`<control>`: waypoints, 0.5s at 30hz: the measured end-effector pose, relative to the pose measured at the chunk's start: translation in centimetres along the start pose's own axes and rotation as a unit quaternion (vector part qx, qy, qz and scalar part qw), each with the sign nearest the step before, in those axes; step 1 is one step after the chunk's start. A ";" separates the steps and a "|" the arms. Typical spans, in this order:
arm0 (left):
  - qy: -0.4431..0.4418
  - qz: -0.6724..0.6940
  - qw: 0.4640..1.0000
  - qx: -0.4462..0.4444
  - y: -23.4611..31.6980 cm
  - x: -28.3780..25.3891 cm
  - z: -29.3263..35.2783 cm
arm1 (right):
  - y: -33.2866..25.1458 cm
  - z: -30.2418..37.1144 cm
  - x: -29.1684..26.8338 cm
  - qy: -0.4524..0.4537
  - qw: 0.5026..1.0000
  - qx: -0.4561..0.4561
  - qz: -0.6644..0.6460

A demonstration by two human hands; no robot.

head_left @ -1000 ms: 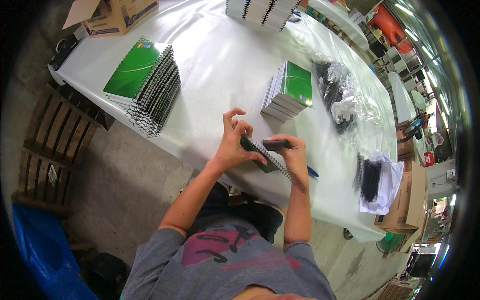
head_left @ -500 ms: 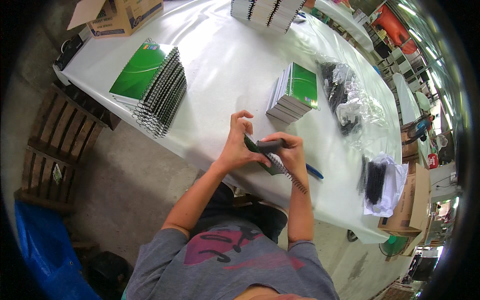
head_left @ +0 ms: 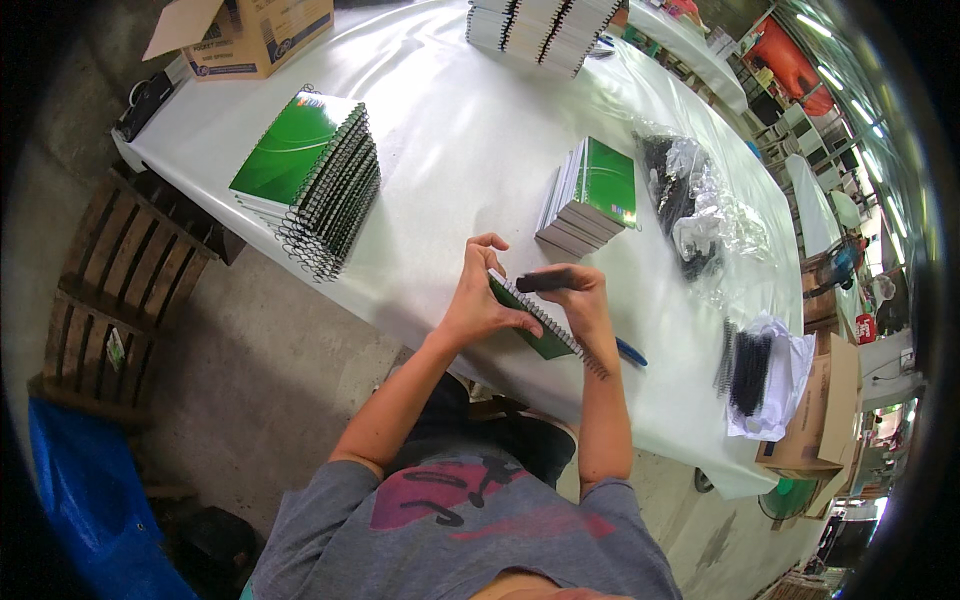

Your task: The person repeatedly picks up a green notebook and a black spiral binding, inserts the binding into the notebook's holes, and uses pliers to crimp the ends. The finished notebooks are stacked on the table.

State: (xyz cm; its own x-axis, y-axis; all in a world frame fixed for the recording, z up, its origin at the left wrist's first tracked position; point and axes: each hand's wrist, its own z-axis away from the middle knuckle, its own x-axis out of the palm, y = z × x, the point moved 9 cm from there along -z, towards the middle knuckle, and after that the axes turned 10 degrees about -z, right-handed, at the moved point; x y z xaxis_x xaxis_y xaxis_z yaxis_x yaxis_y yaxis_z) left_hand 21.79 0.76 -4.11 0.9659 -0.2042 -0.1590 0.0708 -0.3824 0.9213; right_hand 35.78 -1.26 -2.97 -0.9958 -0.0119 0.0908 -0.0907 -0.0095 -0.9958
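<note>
Small green notebook (head_left: 545, 343) clasped aslant in left grip (head_left: 488, 305), above surface (head_left: 450, 130). Right grip (head_left: 590, 308) closed around dark bar-like tool (head_left: 545, 280) beside spiral coil (head_left: 566, 340). Notebook likely light, stiffish, slick-covered; coil springy, easily bent. Best hold: cover edges, clear of coil.

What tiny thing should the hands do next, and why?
Perhaps the right hand should roll the dark object it holds against the spiral coil, turning the coil along. The coil lines the edge of the green notebook, but its lower end sticks out past the corner, and the left hand grips the notebook.
</note>
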 end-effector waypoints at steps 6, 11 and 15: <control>-0.011 -0.044 0.999 0.011 -0.2 0.0 0.3 | -0.9 -0.3 1.2 -0.015 0.985 -0.040 0.165; -0.007 -0.054 0.998 0.044 0.4 0.2 0.4 | -2.3 0.6 0.0 0.079 0.937 -0.127 0.316; -0.027 -0.037 0.998 0.031 -0.2 0.1 0.4 | -4.8 2.6 -3.8 0.180 0.846 -0.164 0.475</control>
State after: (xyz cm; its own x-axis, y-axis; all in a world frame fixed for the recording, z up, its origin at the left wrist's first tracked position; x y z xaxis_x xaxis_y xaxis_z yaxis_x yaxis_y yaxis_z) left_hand 21.81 0.49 -4.45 0.9438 -0.2206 -0.2463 0.1244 -0.4533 0.8826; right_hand 40.01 -3.81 1.50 -0.5556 0.4478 -0.7005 0.8122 0.1121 -0.5725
